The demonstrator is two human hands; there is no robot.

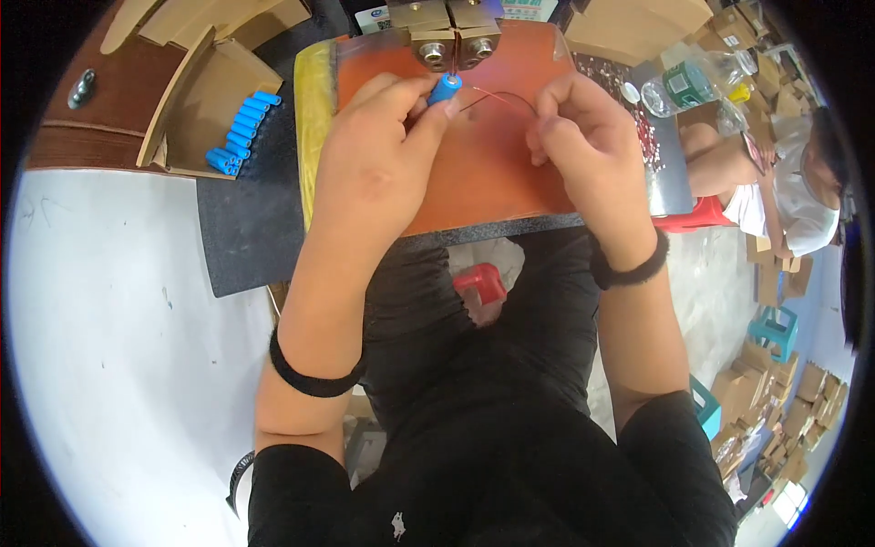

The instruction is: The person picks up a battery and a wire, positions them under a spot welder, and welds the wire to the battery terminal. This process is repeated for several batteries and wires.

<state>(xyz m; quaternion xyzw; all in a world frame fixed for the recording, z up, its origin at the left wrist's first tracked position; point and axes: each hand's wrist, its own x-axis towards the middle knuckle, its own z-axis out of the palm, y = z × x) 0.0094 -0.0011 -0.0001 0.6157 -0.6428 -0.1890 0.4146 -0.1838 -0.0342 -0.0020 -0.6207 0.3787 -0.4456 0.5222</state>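
Observation:
My left hand is closed around a blue cylindrical battery cell, its metal end turned up. Right above that end are the two electrode tips of a spot welder; I cannot tell whether they touch it. A thin lead wire, red with a darker strand beside it, runs from near the cell toward my right hand. The fingers of that hand are pinched together at the wire's far end, which they mostly hide. Both hands are over an orange mat.
On the left, an open cardboard box holds several blue cells. Loose small wires lie on the right, near a clear plastic bottle. A seated person is at the far right. A red stool shows below the table.

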